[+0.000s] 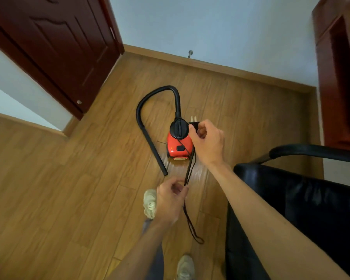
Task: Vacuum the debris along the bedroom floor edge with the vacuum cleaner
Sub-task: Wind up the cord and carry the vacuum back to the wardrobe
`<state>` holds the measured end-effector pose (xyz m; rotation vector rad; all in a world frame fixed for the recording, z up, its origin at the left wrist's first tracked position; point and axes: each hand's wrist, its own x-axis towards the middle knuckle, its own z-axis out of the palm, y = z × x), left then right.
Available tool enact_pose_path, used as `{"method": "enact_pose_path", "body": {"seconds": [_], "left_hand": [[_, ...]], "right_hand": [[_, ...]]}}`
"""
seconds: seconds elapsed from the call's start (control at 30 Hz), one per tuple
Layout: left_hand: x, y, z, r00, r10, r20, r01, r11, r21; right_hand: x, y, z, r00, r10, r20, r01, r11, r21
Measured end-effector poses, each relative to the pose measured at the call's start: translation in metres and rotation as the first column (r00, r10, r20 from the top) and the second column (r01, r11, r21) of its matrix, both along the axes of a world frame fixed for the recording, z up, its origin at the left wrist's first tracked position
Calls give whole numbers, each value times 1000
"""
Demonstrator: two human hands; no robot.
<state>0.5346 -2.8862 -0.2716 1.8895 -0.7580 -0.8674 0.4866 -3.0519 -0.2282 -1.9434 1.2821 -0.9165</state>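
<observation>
The right hand (207, 141) curls its fingers round the black plug (193, 123), prongs up, just beside the red vacuum cleaner (179, 147) standing on the wooden floor (69, 199). The left hand (169, 201) pinches the doubled cord (189, 170) between thumb and fingertips. The right hand covers part of the cleaner's side, a black chair (291, 199) hides the floor at right, and the hose (148, 102) arcs left, its tip on the boards.

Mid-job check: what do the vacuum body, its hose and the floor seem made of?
Vacuum body: red plastic, glossy, by the highlights on its moulded shell. Hose: matte black, probably flexible plastic or rubber; it arches in a smooth bend. Floor: wood or wood-look laminate planks, semi-gloss, showing grain and a reflection.
</observation>
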Motion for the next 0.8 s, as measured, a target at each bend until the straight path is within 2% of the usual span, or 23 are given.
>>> {"method": "enact_pose_path", "body": {"seconds": [0.17, 0.37, 0.6, 0.8], "left_hand": [[45, -50, -23, 1000, 3, 16, -3, 1000, -9], [105, -100, -63, 992, -120, 31, 116, 987, 109], [178, -171, -80, 985, -174, -10, 174, 975, 137], [205, -212, -90, 977, -197, -78, 205, 971, 123]], "right_hand": [[36, -50, -26, 999, -34, -15, 34, 999, 9], [82, -103, -62, 995, -19, -102, 17, 1000, -14], [145, -171, -79, 987, -81, -136, 98, 987, 125], [175, -209, -92, 983, -88, -164, 124, 966, 225]]}}
